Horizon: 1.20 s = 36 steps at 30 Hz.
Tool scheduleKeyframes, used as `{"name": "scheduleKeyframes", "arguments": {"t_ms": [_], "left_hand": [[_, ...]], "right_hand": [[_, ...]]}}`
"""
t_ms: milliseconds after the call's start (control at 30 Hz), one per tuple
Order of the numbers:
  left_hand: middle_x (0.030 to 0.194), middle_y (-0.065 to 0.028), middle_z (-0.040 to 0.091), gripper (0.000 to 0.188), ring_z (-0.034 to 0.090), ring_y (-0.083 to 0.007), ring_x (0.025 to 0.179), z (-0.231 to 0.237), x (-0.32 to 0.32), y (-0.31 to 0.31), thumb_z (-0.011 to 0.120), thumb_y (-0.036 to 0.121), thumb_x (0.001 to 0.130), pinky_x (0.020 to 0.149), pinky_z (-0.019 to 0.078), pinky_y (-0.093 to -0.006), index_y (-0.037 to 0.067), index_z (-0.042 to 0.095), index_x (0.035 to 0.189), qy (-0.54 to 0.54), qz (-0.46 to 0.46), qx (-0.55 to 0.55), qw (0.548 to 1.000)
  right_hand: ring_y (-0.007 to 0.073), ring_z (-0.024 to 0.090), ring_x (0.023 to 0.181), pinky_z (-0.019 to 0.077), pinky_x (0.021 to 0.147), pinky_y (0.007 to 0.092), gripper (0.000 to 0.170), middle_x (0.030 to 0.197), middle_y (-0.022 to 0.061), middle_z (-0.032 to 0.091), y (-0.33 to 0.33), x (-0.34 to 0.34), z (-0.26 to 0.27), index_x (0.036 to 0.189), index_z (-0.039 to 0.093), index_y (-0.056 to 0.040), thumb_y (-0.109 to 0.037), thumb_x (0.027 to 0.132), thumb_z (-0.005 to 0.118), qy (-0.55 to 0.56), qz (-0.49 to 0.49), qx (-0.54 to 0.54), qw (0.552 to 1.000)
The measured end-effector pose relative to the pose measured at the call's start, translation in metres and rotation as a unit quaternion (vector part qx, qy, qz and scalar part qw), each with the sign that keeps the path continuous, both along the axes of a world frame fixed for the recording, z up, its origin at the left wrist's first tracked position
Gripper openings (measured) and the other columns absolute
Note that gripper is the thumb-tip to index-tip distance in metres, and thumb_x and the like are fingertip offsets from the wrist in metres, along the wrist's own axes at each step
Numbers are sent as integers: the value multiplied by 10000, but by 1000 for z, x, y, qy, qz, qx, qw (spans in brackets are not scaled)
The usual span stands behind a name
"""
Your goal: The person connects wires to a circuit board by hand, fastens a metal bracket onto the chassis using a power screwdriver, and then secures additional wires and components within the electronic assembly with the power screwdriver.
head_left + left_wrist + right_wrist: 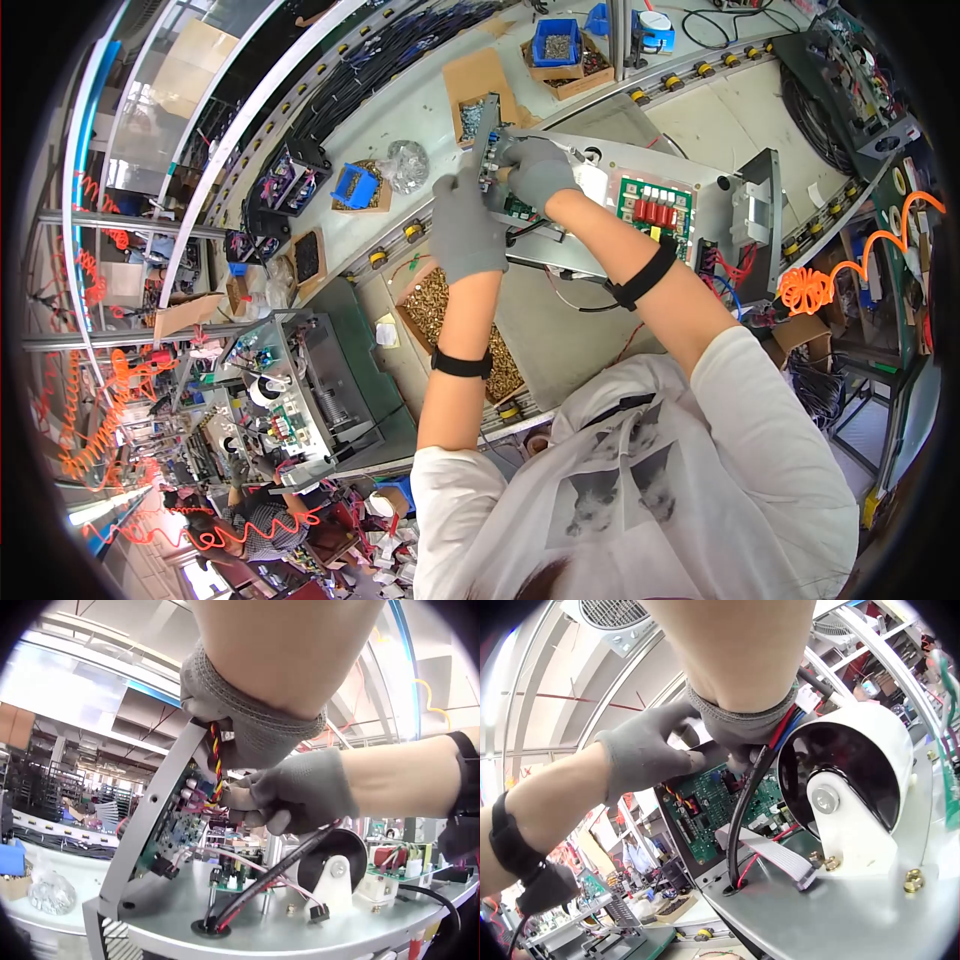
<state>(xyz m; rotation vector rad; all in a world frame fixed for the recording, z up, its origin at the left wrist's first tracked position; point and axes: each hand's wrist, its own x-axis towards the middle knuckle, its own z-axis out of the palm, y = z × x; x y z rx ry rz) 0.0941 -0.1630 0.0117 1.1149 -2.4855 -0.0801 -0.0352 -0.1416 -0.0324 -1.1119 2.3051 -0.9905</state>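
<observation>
My gloved left hand [468, 225] grips the upper edge of an upright grey metal panel [154, 799]. A green circuit board [712, 806] is mounted on the panel's inner face. Beside the left fingers, a twisted red, yellow and black cable [218, 761] runs down to the board. My gloved right hand [542, 175] reaches in from the other side, its fingers [241, 799] bent close by the cable's lower end. I cannot tell what those fingers hold. Below hang a grey ribbon cable [769, 851] and a thick black cable [744, 806], rising from a hole in the chassis plate [832, 907].
A white-bracketed round part [851, 780] stands on the chassis beside the right hand. Farther right is a board with red components [655, 212]. Boxes of brass fasteners [430, 305], a blue bin [355, 186] and a plastic bag [405, 165] lie around the work. An orange coiled hose [805, 290] hangs right.
</observation>
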Motion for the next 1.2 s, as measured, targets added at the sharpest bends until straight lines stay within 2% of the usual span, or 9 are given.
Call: {"name": "scheduleKeyframes", "arguments": {"t_ms": [33, 100, 200, 433, 533, 700, 900, 1067, 1200], "left_hand": [[1099, -133, 536, 409, 609, -335, 847, -4, 5, 1, 563, 124, 812, 682, 496, -431, 203, 540, 1213, 35, 39, 4, 999], [1094, -137, 550, 427, 610, -333, 853, -10, 18, 1, 550, 136, 821, 686, 496, -426, 205, 518, 1240, 27, 44, 25, 998], [1082, -146, 575, 439, 612, -328, 865, -15, 24, 1, 521, 150, 837, 697, 498, -419, 206, 495, 1271, 17, 57, 50, 997], [1129, -142, 566, 423, 612, -332, 885, -18, 24, 3, 493, 148, 853, 710, 504, -422, 200, 497, 1272, 24, 61, 67, 996], [1140, -146, 559, 426, 612, -333, 892, -17, 25, 3, 491, 141, 853, 704, 508, -421, 201, 493, 1274, 42, 50, 79, 995], [1096, -154, 561, 416, 609, -339, 869, -26, 25, 1, 494, 128, 852, 691, 504, -424, 182, 500, 1264, 73, 37, 71, 994], [1025, -155, 561, 417, 595, -354, 832, -25, 27, -1, 501, 117, 840, 676, 490, -425, 160, 508, 1255, 91, 20, 75, 993], [991, -154, 559, 402, 588, -356, 832, -33, 29, -7, 496, 129, 845, 662, 483, -430, 148, 514, 1246, 117, -8, 59, 991], [1060, -145, 541, 413, 577, -336, 898, -28, 32, -4, 519, 128, 827, 690, 494, -417, 134, 497, 1240, 122, -22, 101, 987]], "right_hand": [[297, 626, 893, 489, 803, 375, 192, 942, 130, 657, -3, 1, 0, 925, 702, -130, -200, 761, 630, -1, 0, 0, 1000], [296, 630, 907, 495, 799, 379, 194, 944, 144, 657, -10, 3, 4, 916, 694, -101, -201, 768, 618, 76, 20, 52, 996], [294, 633, 912, 502, 786, 376, 215, 940, 157, 657, -13, 4, 12, 913, 685, -72, -211, 763, 619, 127, 32, 97, 987], [294, 637, 909, 507, 780, 370, 251, 946, 154, 659, -18, 5, 22, 939, 681, -70, -228, 751, 634, 156, 34, 114, 981], [293, 637, 908, 507, 787, 370, 252, 961, 155, 656, -19, 2, 21, 944, 679, -74, -230, 751, 638, 168, 67, 129, 975], [299, 637, 896, 510, 791, 368, 247, 940, 154, 659, -15, 7, 34, 933, 679, -75, -221, 738, 639, 211, 111, 128, 963], [307, 636, 852, 506, 787, 371, 216, 851, 151, 660, -21, -13, 19, 860, 709, -86, -221, 725, 609, 187, 148, 98, 966], [309, 634, 833, 500, 788, 384, 198, 837, 151, 660, -23, -12, 8, 819, 722, -102, -226, 728, 598, 183, 132, 53, 973], [309, 633, 833, 498, 790, 379, 188, 849, 143, 665, -19, -11, 3, 841, 719, -105, -208, 732, 607, 182, 109, 8, 977]]}}
